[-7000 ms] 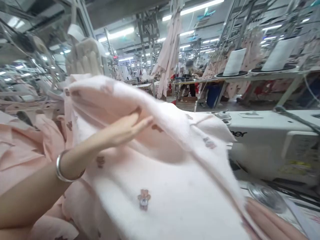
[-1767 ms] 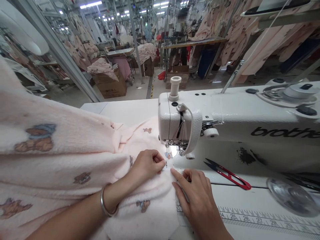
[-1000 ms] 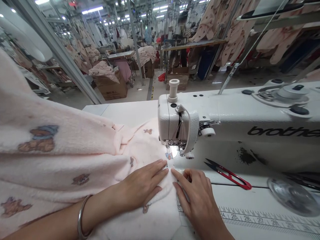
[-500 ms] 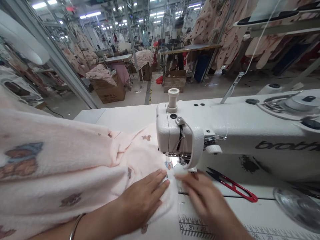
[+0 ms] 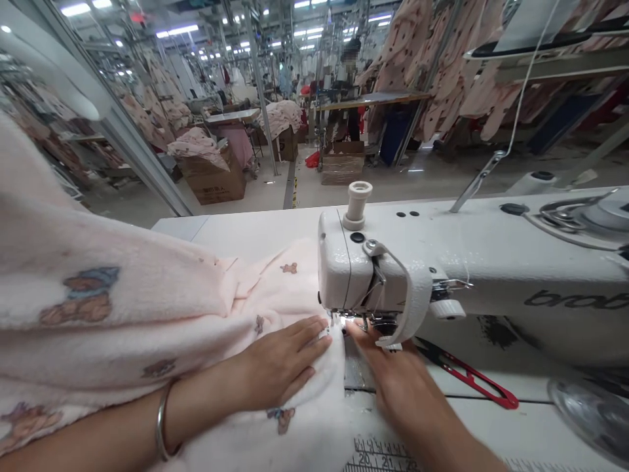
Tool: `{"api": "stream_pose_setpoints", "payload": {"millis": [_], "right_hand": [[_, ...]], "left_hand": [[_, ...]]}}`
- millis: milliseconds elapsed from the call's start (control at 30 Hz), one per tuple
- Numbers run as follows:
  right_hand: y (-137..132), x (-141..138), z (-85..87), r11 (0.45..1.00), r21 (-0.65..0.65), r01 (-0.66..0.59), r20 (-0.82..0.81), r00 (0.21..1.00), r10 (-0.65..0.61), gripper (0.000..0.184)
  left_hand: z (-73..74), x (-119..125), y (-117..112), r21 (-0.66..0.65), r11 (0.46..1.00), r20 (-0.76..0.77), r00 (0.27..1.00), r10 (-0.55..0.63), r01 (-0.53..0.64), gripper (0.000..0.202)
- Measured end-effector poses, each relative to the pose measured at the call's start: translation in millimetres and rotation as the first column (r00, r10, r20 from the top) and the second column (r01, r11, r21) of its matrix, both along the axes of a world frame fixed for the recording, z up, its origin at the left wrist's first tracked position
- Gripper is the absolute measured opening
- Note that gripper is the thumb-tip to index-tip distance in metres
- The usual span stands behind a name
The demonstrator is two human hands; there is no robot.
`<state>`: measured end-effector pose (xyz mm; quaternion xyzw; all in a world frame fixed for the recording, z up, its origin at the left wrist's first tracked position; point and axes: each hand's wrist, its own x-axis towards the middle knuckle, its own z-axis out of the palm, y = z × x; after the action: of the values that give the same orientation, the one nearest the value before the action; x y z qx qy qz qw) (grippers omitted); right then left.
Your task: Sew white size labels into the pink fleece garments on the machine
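Note:
Soft pink fleece fabric [image 5: 295, 295] printed with bears spreads over the left of the table, its right edge running under the head of a white sewing machine [image 5: 373, 262]. My left hand [image 5: 275, 360] lies flat on the fabric, fingers stretched toward the needle area. My right hand [image 5: 398, 373] reaches in from the right beneath the machine head, fingers close together at the fabric's edge beside the presser foot; the machine partly hides them. Red-handled thread snips [image 5: 476, 380] lie just right of that hand.
A printed ruler [image 5: 383, 455] runs along the table front. At right sits a clear round object [image 5: 590, 413]. A thread guide [image 5: 479, 180] rises from the machine. Beyond the table stand a metal post [image 5: 132, 151], a cardboard box [image 5: 216, 177] of fabric, and hanging pink garments [image 5: 403, 46].
My right hand has moved forward and left, up to the fabric edge by the presser foot. The left hand stays flat on the fabric. The view has shifted slightly.

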<state>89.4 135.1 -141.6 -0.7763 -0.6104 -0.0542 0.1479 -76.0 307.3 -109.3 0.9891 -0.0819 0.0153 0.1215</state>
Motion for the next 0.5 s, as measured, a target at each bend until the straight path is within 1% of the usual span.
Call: {"api": "stream_pose_setpoints", "payload": {"millis": [67, 100, 167, 267, 400, 500], "right_hand": [[-9, -18, -11.5, 0.992, 0.122, -0.04, 0.078, 0.997, 0.03, 0.054], [-11, -25, -16.0, 0.987, 0.16, -0.023, 0.086, 0.996, 0.009, 0.056], [-9, -34, -20.3, 0.98, 0.196, 0.031, 0.082, 0.995, -0.048, 0.058], [-1, -34, -16.7, 0.979, 0.201, 0.026, 0.123, 0.991, -0.052, 0.058], [3, -30, -8.5, 0.978, 0.2, 0.057, 0.149, 0.985, -0.088, 0.06], [3, -30, -8.1, 0.979, 0.194, 0.057, 0.158, 0.984, -0.088, 0.059]], "left_hand": [[-1.0, 0, 1, -0.013, 1.0, 0.012, 1.0, 0.001, -0.001, 0.046], [-1.4, -1, 1, -0.021, 1.0, 0.018, 1.0, 0.001, -0.001, 0.046], [-1.8, 0, 2, -0.038, 0.999, 0.028, 1.0, 0.0, 0.001, 0.047], [-1.0, 1, 4, -0.048, 0.999, 0.027, 1.0, -0.01, 0.011, 0.046], [0.5, 4, 5, -0.043, 0.999, 0.008, 1.0, -0.001, 0.001, 0.047], [0.9, 4, 5, -0.049, 0.999, 0.011, 1.0, 0.001, -0.001, 0.046]]}}
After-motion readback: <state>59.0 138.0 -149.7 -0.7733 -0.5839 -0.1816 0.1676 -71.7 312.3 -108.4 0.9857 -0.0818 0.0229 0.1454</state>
